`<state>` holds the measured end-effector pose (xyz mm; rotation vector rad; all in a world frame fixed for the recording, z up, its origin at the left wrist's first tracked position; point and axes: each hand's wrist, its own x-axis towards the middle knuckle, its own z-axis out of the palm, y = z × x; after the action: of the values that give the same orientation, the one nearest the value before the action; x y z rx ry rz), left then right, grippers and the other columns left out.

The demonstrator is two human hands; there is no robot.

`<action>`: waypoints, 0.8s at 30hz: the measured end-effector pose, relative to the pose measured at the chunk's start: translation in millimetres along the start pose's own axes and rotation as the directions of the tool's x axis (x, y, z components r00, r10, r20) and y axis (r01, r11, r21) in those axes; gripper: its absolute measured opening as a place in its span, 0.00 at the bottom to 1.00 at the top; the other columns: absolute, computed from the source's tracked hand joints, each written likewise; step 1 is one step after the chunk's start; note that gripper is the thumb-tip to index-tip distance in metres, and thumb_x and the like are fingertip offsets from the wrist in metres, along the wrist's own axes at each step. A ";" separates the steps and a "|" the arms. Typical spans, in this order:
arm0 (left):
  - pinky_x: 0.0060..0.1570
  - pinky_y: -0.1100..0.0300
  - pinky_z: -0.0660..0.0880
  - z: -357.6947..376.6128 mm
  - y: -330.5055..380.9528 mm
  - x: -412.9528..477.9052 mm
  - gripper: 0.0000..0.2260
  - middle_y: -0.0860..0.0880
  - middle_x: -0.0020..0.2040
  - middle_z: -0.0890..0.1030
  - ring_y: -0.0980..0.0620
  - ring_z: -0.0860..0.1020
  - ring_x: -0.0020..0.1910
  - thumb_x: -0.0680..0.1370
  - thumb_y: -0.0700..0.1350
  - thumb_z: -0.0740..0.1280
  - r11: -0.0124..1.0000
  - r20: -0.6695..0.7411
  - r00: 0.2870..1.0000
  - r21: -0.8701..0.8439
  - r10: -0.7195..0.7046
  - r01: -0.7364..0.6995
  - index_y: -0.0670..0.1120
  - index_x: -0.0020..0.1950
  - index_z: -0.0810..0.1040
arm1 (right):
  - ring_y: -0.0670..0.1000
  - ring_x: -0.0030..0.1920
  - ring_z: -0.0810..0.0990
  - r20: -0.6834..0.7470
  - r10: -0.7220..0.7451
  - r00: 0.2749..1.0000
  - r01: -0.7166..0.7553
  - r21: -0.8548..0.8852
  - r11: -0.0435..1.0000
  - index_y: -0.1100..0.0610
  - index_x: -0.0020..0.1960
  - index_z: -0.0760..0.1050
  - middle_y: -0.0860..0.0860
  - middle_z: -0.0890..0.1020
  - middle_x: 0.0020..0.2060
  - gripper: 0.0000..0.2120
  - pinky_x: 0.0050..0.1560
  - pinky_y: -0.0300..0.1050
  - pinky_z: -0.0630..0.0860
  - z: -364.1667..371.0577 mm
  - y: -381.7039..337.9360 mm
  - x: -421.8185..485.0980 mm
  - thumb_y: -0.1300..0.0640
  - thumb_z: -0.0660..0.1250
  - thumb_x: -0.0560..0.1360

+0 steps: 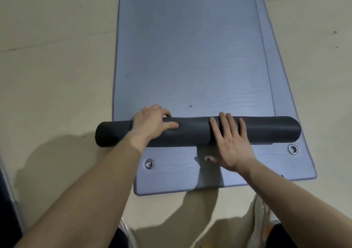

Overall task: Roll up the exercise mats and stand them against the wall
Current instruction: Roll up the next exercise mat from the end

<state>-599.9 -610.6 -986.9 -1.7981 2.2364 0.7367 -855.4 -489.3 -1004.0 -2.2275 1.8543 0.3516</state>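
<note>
A blue-grey exercise mat (190,47) lies flat on the floor and stretches away from me. A second mat with a dark underside is rolled into a dark grey roll (266,131) lying across the near end of the flat mat. My left hand (152,123) grips the roll near its left end, fingers curled over the top. My right hand (231,143) presses flat on the roll's middle with straight, spread fingers. The roll's left end sticks out past the mat's edge.
Two metal eyelets, a left eyelet (149,164) and a right eyelet (293,149), sit in the flat mat's near end. Beige floor (53,66) lies on both sides. A dark vertical edge (7,200) runs at the far left. My knees show at the bottom.
</note>
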 end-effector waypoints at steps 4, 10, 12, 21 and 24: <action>0.59 0.48 0.72 45.2 6.5 -38.5 0.18 0.46 0.62 0.80 0.41 0.76 0.61 0.77 0.56 0.71 0.986 -0.542 0.823 0.099 0.169 -0.137 0.48 0.62 0.80 | 0.61 0.82 0.52 0.202 0.029 0.979 -0.031 0.007 0.999 0.54 0.83 0.45 0.60 0.56 0.81 0.68 0.79 0.67 0.44 -17.4 19.9 70.2 0.21 0.72 0.58; 0.79 0.49 0.48 62.4 -28.9 -5.0 0.55 0.47 0.83 0.55 0.44 0.53 0.82 0.65 0.61 0.79 0.941 -0.166 0.954 0.277 0.248 -0.196 0.49 0.83 0.52 | 0.64 0.81 0.53 0.119 0.088 0.989 -0.089 0.005 0.996 0.52 0.84 0.46 0.59 0.57 0.80 0.66 0.75 0.75 0.46 -20.5 21.9 87.7 0.26 0.77 0.59; 0.76 0.48 0.58 57.6 -26.8 6.4 0.51 0.47 0.79 0.65 0.43 0.63 0.78 0.62 0.56 0.82 0.944 -0.224 0.937 0.256 0.267 -0.208 0.49 0.80 0.62 | 0.63 0.74 0.65 0.023 0.039 0.999 -0.037 -0.076 0.996 0.51 0.81 0.55 0.58 0.67 0.73 0.59 0.71 0.74 0.57 -11.1 21.6 77.9 0.35 0.80 0.60; 0.45 0.60 0.73 -2.7 -5.0 -19.5 0.37 0.56 0.59 0.80 0.49 0.80 0.54 0.65 0.50 0.80 0.997 0.215 0.975 0.033 0.060 -0.069 0.60 0.71 0.70 | 0.56 0.57 0.81 0.431 -0.001 0.902 -0.038 0.083 0.996 0.39 0.73 0.65 0.47 0.78 0.58 0.42 0.63 0.57 0.75 -72.2 16.9 67.7 0.41 0.77 0.62; 0.34 0.64 0.69 3.2 -4.7 -36.1 0.37 0.56 0.56 0.80 0.51 0.80 0.46 0.63 0.51 0.82 0.999 0.381 0.924 -0.054 0.018 0.002 0.62 0.69 0.71 | 0.55 0.65 0.76 0.308 0.120 0.944 -0.122 -0.011 0.992 0.45 0.79 0.56 0.48 0.77 0.62 0.48 0.73 0.72 0.59 -59.2 -3.9 22.5 0.41 0.76 0.66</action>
<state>-586.9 -578.6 -975.2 -1.5068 1.9829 1.0550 -845.2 -528.5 -955.1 -1.9242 1.8195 0.6711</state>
